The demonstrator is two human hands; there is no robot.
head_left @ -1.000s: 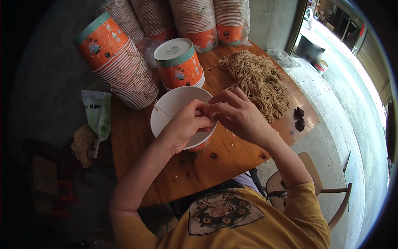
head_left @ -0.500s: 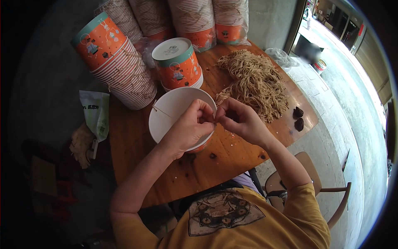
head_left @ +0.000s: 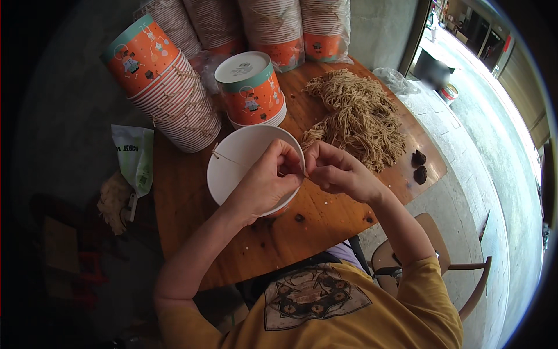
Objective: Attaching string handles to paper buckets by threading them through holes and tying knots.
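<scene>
A white paper bucket (head_left: 232, 157) with an orange outside stands upright in front of me, its mouth facing up. A thin tan string (head_left: 228, 158) comes through its left wall, its end sticking out there, and runs across the inside toward my hands. Closed in a pinch, my left hand (head_left: 273, 180) is inside the bucket by the right rim; the string seems to pass into its fingers. Just outside that rim my right hand (head_left: 337, 168) pinches the string at its fingertips, close to the left. The fingers hide most of what lies between them.
Behind the bucket stand upside-down orange buckets (head_left: 253, 99), with a leaning stack (head_left: 174, 93) at left and bagged stacks (head_left: 270, 29) farther back. A heap of tan strings (head_left: 360, 116) and two dark lumps (head_left: 419, 166) lie on the wooden table (head_left: 279, 244). A chair (head_left: 430, 232) stands at right.
My right hand has shifted slightly right, and its fingertips are now just outside the rim. My left hand stays inside the bucket, which has tilted or shifted a little.
</scene>
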